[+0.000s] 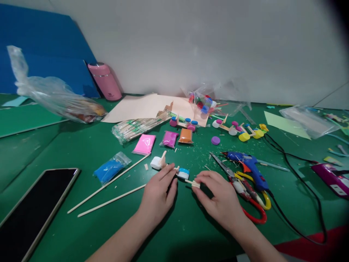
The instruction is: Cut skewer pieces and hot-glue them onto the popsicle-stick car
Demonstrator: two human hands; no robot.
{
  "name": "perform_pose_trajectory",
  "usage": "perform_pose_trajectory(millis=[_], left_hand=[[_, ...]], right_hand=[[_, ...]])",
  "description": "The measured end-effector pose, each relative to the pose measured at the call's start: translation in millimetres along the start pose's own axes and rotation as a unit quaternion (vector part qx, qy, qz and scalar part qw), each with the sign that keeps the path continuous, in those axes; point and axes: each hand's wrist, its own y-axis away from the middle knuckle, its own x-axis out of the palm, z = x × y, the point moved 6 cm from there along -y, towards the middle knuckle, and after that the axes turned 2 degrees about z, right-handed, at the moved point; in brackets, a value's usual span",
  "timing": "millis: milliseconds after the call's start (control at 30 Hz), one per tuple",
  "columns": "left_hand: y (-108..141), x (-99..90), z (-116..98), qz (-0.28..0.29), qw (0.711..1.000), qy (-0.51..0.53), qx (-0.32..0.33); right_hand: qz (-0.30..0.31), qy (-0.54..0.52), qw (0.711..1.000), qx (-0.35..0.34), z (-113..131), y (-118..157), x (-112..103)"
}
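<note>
My left hand (160,188) has its fingers curled over a small wooden-stick car with bottle-cap wheels. A blue-and-white cap (183,173) shows at the car's right end, and a white cap (156,162) stands at its far left beside an upright wooden piece (163,158). The middle of the car is hidden under my fingers. In my right hand (215,192), thumb and fingers pinch a few short pieces of wooden stick (195,183), just right of the blue-and-white cap. Two long wooden sticks (109,201) lie left of my left hand, one with its end by the hand.
Scissors (240,189) and a blue glue gun (245,163) with a black cord lie right of my right hand. Clay packets (144,144), bundled sticks (139,125) and finished-looking cap cars (184,123) sit beyond. A phone (35,211) is at left; a pink flask (105,82) leans behind.
</note>
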Motion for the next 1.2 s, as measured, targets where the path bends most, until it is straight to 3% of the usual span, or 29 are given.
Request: perform_pose_trajectory(millis=[167,1200], left_hand=[[-1.5,-0.9,-0.3,0.0,1.0,-0.002,-0.001],[-0.3,0.0,0.8,-0.002,1.0,0.0,0.001]], right_hand=[[-0.034,0.005,0.999,-0.005,3.5,-14.7,-3.5],[-0.007,0.014,1.0,-0.007,5.4,-25.8,8.6]])
